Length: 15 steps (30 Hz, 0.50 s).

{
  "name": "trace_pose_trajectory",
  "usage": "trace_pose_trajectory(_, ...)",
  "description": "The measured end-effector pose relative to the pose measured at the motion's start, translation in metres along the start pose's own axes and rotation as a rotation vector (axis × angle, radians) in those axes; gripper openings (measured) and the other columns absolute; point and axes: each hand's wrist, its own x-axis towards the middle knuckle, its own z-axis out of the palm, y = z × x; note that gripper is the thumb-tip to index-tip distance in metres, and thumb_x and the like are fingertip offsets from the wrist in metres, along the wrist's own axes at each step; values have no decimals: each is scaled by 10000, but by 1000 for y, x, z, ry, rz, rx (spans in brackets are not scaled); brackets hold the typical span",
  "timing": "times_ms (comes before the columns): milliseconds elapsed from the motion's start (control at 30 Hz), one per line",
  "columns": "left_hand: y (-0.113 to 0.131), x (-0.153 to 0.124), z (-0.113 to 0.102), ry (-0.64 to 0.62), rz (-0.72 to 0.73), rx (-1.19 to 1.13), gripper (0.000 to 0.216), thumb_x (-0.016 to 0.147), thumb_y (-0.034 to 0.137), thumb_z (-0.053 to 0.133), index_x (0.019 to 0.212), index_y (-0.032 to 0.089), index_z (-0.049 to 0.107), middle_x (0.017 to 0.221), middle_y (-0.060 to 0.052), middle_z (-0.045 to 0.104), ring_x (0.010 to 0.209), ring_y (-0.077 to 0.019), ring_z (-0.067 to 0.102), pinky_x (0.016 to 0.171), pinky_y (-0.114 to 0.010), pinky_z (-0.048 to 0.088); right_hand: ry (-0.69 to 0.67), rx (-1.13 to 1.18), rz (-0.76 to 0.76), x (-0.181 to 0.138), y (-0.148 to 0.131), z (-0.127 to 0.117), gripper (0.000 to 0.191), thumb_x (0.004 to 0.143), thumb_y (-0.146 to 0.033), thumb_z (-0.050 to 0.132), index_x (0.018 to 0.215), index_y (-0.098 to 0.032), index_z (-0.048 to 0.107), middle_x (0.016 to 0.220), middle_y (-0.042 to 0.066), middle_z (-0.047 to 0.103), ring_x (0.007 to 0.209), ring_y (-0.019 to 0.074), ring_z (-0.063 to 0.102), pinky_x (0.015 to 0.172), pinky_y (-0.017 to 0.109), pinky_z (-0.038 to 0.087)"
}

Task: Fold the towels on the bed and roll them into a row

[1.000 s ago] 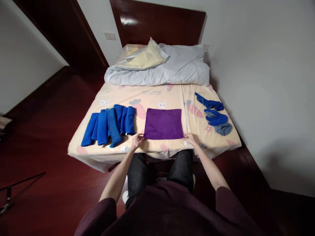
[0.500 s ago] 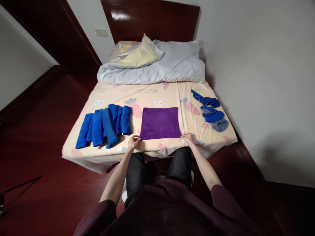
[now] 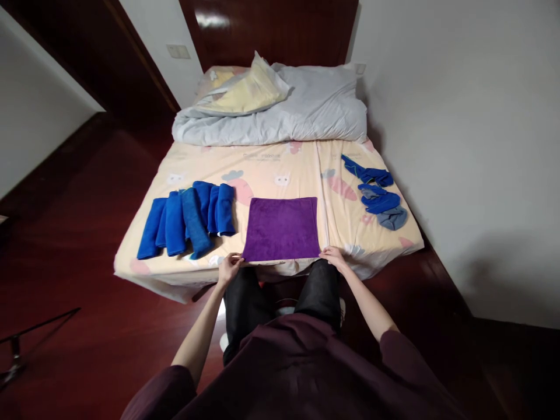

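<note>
Fingers of our left hand (image 3: pixel 230 270) and right hand (image 3: pixel 335 258) pinch closed. On the bed (image 3: pixel 280 165) at twelve o'clock, they grip the purple cloth (image 3: pixel 282 229) by its seven and five o'clock corners; we're likely straightening it, so even tension matters next.

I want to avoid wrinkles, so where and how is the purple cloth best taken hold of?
Probably by its two near corners, from the body's side, where the left hand and right hand pinch it: the purple cloth lies flat, four-cornered, its near edge closest.
</note>
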Motion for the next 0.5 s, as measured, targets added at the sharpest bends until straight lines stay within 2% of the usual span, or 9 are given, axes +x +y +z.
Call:
trace_pose_trajectory(200, 7, 21, 2, -44, -30, -4, 357, 790, 451, 714, 1048, 218, 635, 1005, -120, 802, 973, -308, 772, 845, -395, 608, -53, 98, 35, 40, -25, -7, 422, 612, -459, 878, 896, -207, 694, 563, -69, 559, 449, 67, 342, 410, 200, 215)
trace_pose_trajectory(300, 3, 39, 2, -61, -40, 31, 422, 805, 512, 704, 1115, 233, 636, 1001, -103, 803, 966, -315, 771, 828, -397, 609, -56, 65, 16, 72, -43, -9, 398, 650, -427, 881, 936, -206, 713, 565, -69, 574, 440, 63, 348, 411, 198, 223)
trace_pose_trajectory(400, 5, 58, 6, -78, -58, -5, 454, 812, 507, 702, 1168, 235, 624, 1024, -99, 803, 1008, -303, 765, 863, -389, 604, -41, 22, -1, 109, -66, -8, 385, 673, -391, 886, 959, -197, 715, 676, -27, 672, 466, 63, 407, 426, 181, 273)
trace_pose_trajectory(500, 18, 80, 14, -87, -55, -102, 486, 828, 483, 690, 1212, 202, 595, 1058, -118, 795, 1044, -286, 755, 869, -370, 604, 48, -3, -9, 150, -87, -1, 352, 695, -346, 878, 959, -187, 708, 867, 46, 750, 510, 71, 484, 438, 183, 328)
